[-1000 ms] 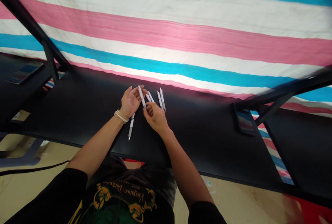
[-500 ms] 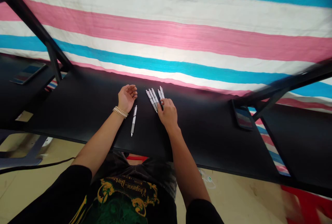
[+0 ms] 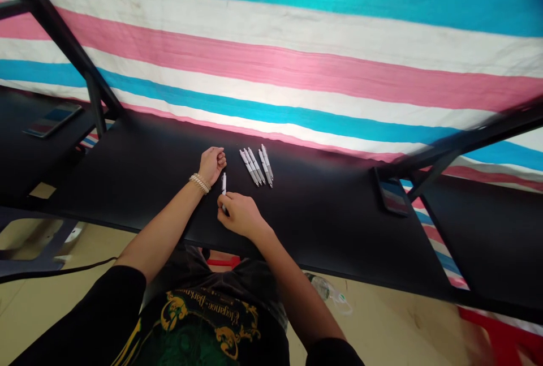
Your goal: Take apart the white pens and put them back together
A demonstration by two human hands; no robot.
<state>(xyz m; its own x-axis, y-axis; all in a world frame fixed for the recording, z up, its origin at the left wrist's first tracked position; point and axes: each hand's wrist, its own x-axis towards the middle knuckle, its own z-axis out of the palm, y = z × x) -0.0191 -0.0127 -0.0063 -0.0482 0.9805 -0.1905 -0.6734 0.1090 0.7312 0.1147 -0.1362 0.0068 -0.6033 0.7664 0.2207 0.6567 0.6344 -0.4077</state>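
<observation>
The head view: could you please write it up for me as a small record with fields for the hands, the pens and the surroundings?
Right hand: fingers gripping a single pen
Left hand: fingers curled, beside that pen; contents not visible
Wrist: light bracelet on the left
Pen group: five, white and grey, lying close together, grey ends toward the person
Surface: black table
Backdrop: striped sheet, blue, white and pink
Floor: clear bottle
</observation>
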